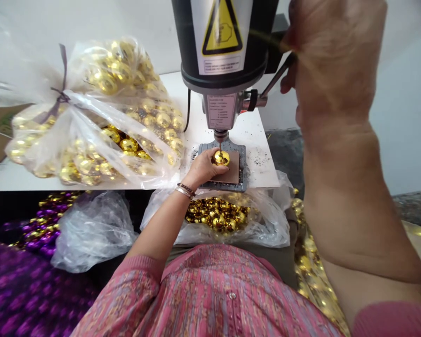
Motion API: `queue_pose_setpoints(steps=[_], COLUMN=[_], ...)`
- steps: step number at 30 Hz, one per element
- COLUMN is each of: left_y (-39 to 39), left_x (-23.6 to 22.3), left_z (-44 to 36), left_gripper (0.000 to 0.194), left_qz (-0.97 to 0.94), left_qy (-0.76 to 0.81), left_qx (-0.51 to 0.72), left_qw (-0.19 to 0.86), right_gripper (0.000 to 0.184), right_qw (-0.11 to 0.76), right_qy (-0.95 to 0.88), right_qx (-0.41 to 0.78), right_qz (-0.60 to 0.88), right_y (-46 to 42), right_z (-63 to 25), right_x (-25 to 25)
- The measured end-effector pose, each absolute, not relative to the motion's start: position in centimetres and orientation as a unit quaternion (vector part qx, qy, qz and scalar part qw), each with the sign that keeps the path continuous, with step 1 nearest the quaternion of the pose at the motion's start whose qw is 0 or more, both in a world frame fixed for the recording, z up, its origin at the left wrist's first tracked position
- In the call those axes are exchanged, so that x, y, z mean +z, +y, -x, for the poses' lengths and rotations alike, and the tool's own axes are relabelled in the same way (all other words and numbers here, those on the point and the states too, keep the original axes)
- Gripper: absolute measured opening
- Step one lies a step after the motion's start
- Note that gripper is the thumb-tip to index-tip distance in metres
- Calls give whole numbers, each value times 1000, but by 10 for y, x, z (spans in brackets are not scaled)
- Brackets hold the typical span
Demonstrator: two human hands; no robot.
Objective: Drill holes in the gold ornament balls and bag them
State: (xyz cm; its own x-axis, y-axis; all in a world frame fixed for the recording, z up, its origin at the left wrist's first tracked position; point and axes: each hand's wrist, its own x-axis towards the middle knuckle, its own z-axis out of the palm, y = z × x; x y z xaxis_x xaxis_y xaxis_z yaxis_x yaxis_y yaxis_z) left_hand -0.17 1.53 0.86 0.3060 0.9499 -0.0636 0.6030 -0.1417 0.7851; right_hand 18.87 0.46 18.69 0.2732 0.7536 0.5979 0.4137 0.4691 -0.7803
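A shiny gold ball (221, 158) was held in the left hand (204, 167), with the fingers closed around its side. The ball was kept on a brown board (233, 172), which was laid on the gray metal base (242, 161) of a drill (221, 86). The drill bit (220, 146) was lined up over the top of the ball; whether its tip had gone in could not be told. A metal lever (276, 78) at the drill's side was gripped at its outer end by the raised right hand (337, 51), whose fingers were curled around it, though partly hidden. A yellow warning sticker (222, 32) was carried on the drill's dark casing.

The base was set near the front edge of a white desk (261, 133), and dark crumbs (256, 169) were scattered beside it. To the left, a large clear bag (91, 161), knotted with a purple tie (61, 96), was filled with more gold balls. Below the desk edge, loose gold balls (219, 219) were gathered in an open plastic bag (268, 231) in front of the pink patterned shirt (210, 290). At lower left, a crumpled plastic bag (93, 234) was seen beside purple and gold beads (44, 224). Bracelets (185, 189) were worn on the left wrist.
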Motion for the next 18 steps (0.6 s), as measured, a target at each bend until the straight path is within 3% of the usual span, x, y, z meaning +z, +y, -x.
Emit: queue_pose_setpoints(steps=[8,12,18], left_y=[15,13,12], left_x=[5,6,9], left_z=[0,-2,-1], left_gripper=[62,56,62], left_qz=[-725,-728,-722], left_qy=[537,529,538], left_qx=[243,251,242], left_qw=[356,357,363], right_gripper=[15,15,11], right_qw=[616,608,617], right_qy=[-620,-643,-636], right_qx=[-1,-68,-134], right_qz=[486,461,444], right_y=[-43,-50,-47], right_z=[-178,-178,-180], right_x=[143,120,90])
